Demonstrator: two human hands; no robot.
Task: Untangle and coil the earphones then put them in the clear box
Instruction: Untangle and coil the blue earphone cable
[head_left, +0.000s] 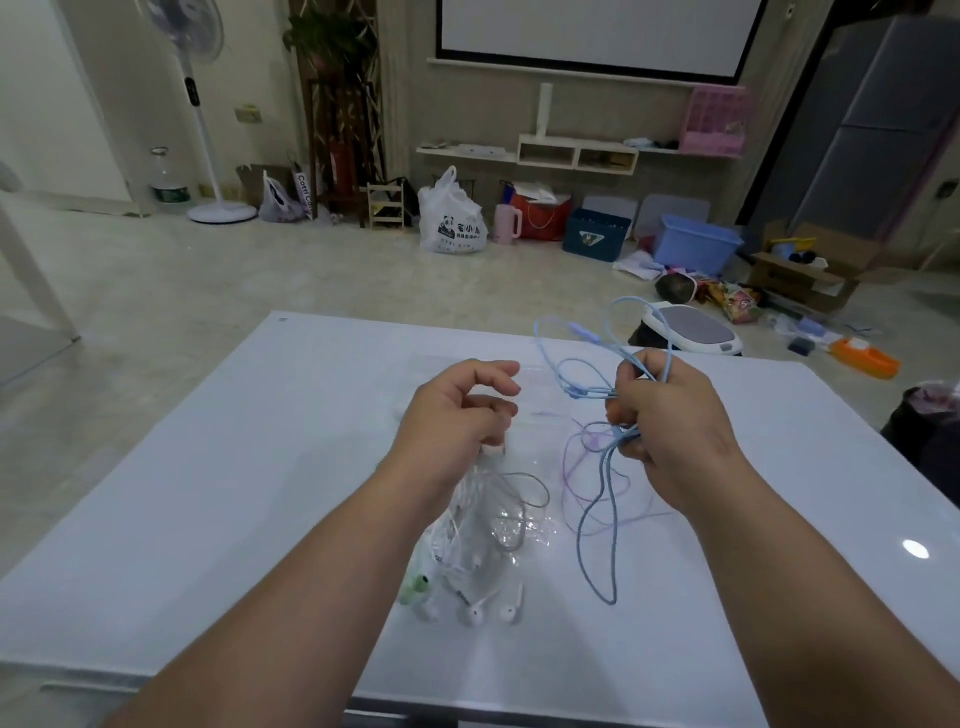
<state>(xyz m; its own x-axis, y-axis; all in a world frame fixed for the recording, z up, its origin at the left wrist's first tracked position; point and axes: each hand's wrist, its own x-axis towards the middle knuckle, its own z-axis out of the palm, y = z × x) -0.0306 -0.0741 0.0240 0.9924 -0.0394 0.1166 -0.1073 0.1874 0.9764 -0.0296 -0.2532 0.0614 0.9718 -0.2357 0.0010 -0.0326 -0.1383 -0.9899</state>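
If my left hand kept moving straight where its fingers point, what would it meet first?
Probably the blue earphone cable looping out of the right hand, just ahead of the left hand; depth is unclear.

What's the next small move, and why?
Probably the left hand should pull the purple cable free of the blue cable: the right hand grips the blue bunch, and purple loops hang tangled through it.

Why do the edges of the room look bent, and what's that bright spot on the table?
In the head view, the wide lens bows the table and tilts the fridge; the bright spot is probably a light's glare on the glossy top; the left hand looks slightly smeared, and the white earphones fade into the white surface.
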